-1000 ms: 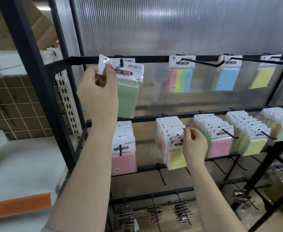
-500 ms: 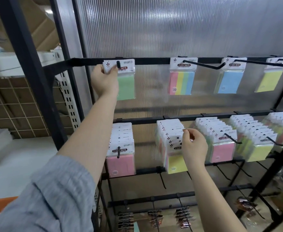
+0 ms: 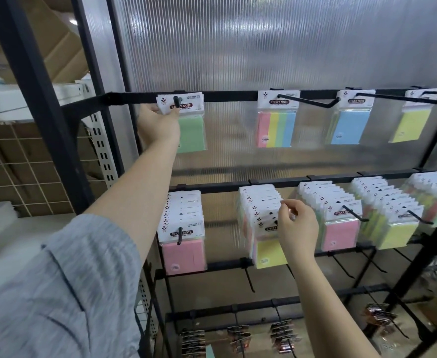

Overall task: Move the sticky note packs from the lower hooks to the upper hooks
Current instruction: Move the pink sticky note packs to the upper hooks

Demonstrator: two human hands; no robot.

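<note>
My left hand pinches green pack header, already on upper rail's leftmost hook. My right hand pinches front yellow pack, second lower hook. Risk: hasty pull drags neighbouring packs off, or tears header hole.

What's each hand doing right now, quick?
Left hand: holding the green pack at the top left hook.
Right hand: pinching the front yellow pack on a lower hook.
</note>
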